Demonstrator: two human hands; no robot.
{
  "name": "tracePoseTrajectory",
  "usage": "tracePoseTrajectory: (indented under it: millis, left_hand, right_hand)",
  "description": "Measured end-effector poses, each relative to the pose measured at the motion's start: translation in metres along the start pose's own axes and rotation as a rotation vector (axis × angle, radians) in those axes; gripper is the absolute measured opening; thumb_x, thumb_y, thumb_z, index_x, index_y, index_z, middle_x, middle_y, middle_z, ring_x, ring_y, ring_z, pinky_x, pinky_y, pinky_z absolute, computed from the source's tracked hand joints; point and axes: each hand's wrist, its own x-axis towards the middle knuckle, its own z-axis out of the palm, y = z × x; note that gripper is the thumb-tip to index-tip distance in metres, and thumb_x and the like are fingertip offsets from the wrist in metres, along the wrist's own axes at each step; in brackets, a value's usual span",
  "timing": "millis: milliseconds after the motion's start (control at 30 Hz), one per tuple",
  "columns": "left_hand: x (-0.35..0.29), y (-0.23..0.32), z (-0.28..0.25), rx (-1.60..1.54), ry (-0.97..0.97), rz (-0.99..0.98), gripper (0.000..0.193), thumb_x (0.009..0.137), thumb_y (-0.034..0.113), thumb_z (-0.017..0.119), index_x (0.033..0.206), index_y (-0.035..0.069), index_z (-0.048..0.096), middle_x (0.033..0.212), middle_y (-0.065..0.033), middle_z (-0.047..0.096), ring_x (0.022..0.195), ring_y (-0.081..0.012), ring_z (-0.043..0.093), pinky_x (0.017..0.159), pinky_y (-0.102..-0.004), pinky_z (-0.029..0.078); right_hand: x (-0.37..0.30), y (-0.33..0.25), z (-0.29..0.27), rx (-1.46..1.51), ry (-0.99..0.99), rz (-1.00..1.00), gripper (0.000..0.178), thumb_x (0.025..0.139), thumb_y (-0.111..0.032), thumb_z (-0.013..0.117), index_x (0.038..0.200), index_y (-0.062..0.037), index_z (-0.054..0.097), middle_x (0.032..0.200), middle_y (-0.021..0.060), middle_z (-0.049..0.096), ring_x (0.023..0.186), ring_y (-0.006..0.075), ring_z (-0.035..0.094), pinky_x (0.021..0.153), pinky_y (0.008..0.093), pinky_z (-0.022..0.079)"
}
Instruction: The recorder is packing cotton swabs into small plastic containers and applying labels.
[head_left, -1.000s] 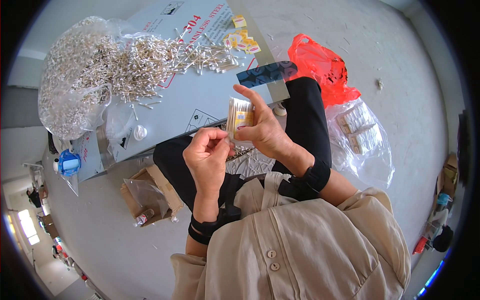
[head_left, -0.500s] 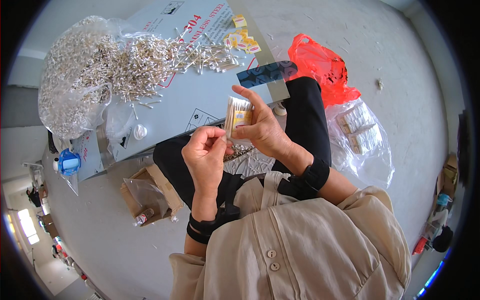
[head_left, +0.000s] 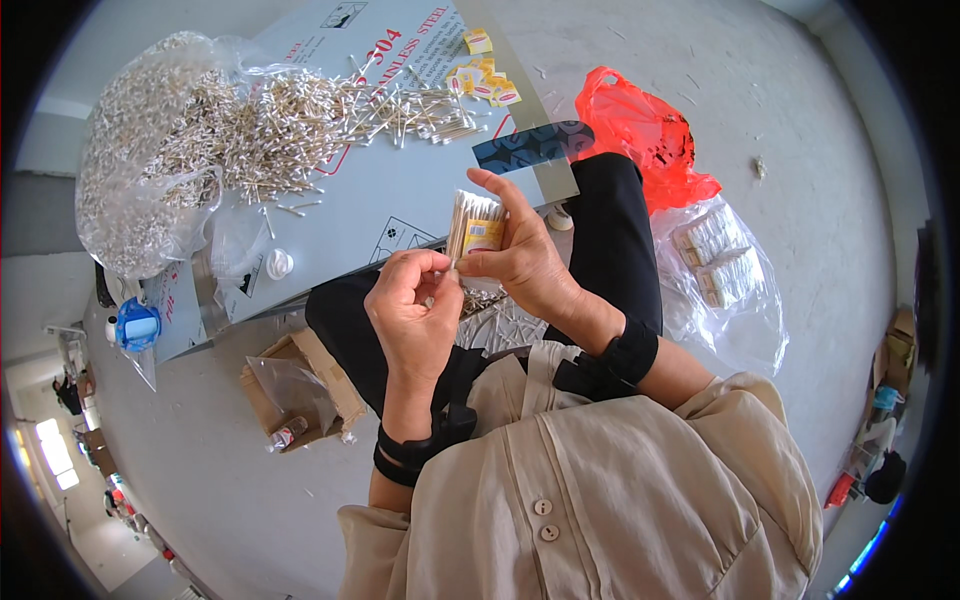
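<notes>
My right hand [head_left: 537,258] grips a small pack of cotton swabs [head_left: 474,228], its thumb across the lower front and its index finger raised along the far side. White tips show at the pack's top, and a yellow label sits behind its clear front. Thumb and fingers of my left hand [head_left: 408,305] pinch together at the pack's lower left corner; the bit between them is too small to be sure of, apparently the bag's edge. Ahead, a heap of loose cotton swabs [head_left: 290,130] spills from a clear plastic bag [head_left: 130,225] onto the metal-sheet table [head_left: 350,215].
Yellow label cards [head_left: 485,82] lie at the table's far right. Right of my legs are a red plastic bag [head_left: 640,130] and a clear bag of finished packs [head_left: 722,262]. A white cap [head_left: 280,263], a blue-labelled container [head_left: 138,325] and a cardboard box [head_left: 330,375] are at left.
My left fingers have shifted slightly right along the pack's lower corner. The pack has tilted a little; my right hand keeps its hold.
</notes>
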Motion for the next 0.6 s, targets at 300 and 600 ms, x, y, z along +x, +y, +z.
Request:
tracePoseTrajectory:
  millis: [300, 600]
  left_hand:
    - [-0.001, -0.001, 0.0, -0.047, -0.01, -0.163, 0.01, 0.073, -0.009, 0.062, 0.081, -0.003, 0.058, 0.073, -0.0031, 0.06, 0.06, -0.0059, 0.056, 0.054, -0.0206, 0.048]
    - [0.006, 0.001, 0.001, -0.176, -0.013, -0.24, 0.01, 0.081, -0.004, 0.062, 0.09, -0.005, 0.06, 0.073, -0.003, 0.061, 0.064, -0.0058, 0.056, 0.059, -0.0201, 0.048]
  right_hand:
    - [-0.002, -0.005, -0.003, 0.021, -0.04, 0.003, 0.077, 0.076, 0.011, 0.058, 0.142, -0.0101, 0.024, 0.109, 0.0065, 0.05, 0.095, 0.0137, 0.057, 0.085, 0.0287, 0.048]
    - [-0.001, 0.0, -0.011, 0.079, -0.006, 0.072, 0.029, 0.089, -0.004, 0.056, 0.116, 0.0024, 0.05, 0.099, 0.0086, 0.061, 0.09, 0.0105, 0.058, 0.078, 0.0263, 0.049]
